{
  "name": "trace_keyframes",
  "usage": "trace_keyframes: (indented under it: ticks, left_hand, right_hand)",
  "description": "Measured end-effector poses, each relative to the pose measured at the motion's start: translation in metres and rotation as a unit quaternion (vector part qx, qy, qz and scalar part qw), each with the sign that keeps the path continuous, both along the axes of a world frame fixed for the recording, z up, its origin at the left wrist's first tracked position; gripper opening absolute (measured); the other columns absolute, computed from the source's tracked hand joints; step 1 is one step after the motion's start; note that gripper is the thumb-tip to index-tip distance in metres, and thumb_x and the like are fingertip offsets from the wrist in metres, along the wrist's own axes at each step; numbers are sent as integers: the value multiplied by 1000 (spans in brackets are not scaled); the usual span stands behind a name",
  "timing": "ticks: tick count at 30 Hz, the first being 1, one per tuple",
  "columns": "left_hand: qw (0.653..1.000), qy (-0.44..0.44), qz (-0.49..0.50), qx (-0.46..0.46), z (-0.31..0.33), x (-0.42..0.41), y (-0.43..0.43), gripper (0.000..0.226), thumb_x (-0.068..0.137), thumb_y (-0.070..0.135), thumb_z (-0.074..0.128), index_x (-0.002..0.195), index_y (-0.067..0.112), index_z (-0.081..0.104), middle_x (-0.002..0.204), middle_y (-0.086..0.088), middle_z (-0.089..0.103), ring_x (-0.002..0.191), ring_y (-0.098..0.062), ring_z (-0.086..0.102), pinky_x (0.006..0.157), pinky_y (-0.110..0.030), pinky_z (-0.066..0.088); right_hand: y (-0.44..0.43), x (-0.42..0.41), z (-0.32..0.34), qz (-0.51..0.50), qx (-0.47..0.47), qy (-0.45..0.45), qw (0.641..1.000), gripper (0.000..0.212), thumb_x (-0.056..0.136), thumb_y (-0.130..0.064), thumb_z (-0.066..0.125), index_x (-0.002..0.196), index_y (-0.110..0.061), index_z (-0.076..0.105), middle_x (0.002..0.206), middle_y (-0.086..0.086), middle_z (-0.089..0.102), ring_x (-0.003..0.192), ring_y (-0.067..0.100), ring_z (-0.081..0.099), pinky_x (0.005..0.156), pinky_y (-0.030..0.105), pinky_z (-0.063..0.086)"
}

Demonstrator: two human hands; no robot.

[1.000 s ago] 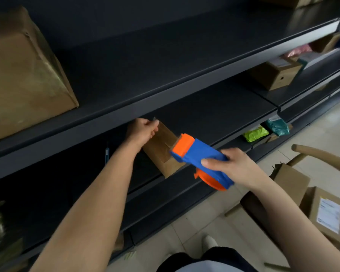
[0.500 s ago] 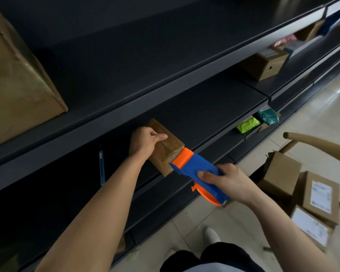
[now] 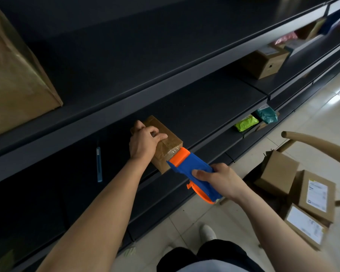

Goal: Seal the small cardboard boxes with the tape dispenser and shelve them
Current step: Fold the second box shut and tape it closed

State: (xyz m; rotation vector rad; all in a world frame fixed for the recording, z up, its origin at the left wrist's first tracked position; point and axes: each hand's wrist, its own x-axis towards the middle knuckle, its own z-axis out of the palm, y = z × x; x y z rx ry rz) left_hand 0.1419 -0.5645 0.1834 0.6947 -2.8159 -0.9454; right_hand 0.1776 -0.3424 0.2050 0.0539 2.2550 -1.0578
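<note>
A small brown cardboard box (image 3: 165, 148) rests on the front of the dark middle shelf (image 3: 204, 107). My left hand (image 3: 144, 141) grips its top from the left, fingers curled over the far edge. My right hand (image 3: 222, 180) holds a blue and orange tape dispenser (image 3: 192, 171) by its body. The dispenser's orange head touches the box's near right corner, where a strip of clear tape shows.
A large brown box (image 3: 16, 75) sits on the upper shelf at left. A blue pen-like tool (image 3: 99, 163) lies on the middle shelf. Several small boxes (image 3: 302, 193) are stacked on a wooden chair (image 3: 318, 142) at right. Green and teal packets (image 3: 255, 119) lie on a lower shelf.
The box has come down from a tilted hold to rest flat on the shelf. The dispenser's head has slid along the box top toward its near corner.
</note>
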Motion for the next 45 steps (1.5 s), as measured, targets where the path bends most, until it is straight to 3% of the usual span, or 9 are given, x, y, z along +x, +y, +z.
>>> trace_keyframes:
  ticks: [3,9,13,17,22,29,33,39,45]
  left_hand:
    - [1000,-5,23,13,3,-2,-3,73,77,40,74,139,32,36,141,-9,35,120,-32,49,80,-43,54]
    - [993,26,83,85,2,-6,-7,20,85,26,68,100,16,59,109,-6,64,98,-21,62,68,-28,47]
    - [994,44,-35,-94,6,4,2,23,97,21,50,114,11,63,123,-5,55,106,-19,58,80,-25,47]
    - [983,37,-156,-89,-1,13,8,33,101,20,40,127,9,57,134,-2,49,121,-15,49,97,-24,39]
    - [989,19,-134,-60,-5,11,5,35,99,22,46,132,12,54,143,1,45,127,-15,46,101,-26,40]
    - [992,22,-115,-41,-10,11,4,34,97,24,51,128,14,58,140,5,49,124,-13,49,95,-23,40]
    - [993,24,-112,-38,-9,12,2,34,97,26,51,128,16,58,140,7,49,124,-11,48,90,-17,36]
    - [989,-32,-138,-38,-1,16,8,66,85,53,60,138,17,48,147,9,37,132,-15,39,98,-30,39]
    - [975,-79,-156,-135,0,17,16,78,84,57,57,146,15,35,154,5,26,139,-20,29,104,-36,36]
  right_hand:
    - [-3,-1,-1,1,7,-1,1000,45,83,-52,65,94,-9,66,94,11,71,82,24,68,75,37,52]
    - [-6,-4,-6,8,8,-11,1000,40,85,-51,63,91,-12,63,93,9,70,75,18,64,72,31,50]
    - [-10,-8,-5,17,17,-4,1000,40,85,-51,62,88,-12,61,81,4,65,67,15,59,63,26,45]
    - [-10,-13,-5,18,15,-2,1000,41,83,-51,64,84,-10,62,71,3,62,61,14,56,59,26,41]
    - [3,-8,-3,14,2,-33,999,44,81,-48,68,95,-7,66,90,10,71,77,22,66,74,35,52]
    - [27,5,11,4,-18,-79,997,26,84,-45,68,80,-23,56,83,-3,64,74,11,61,70,24,47]
    - [32,10,14,1,28,-74,997,33,81,-48,69,86,-16,65,91,6,72,85,21,67,87,39,51]
    - [-9,-12,-3,27,85,-62,994,41,85,-49,62,80,-8,64,79,5,68,71,22,61,64,30,42]
    - [-42,-26,6,74,175,35,981,32,85,-37,59,65,-13,53,65,1,57,60,15,53,47,25,34]
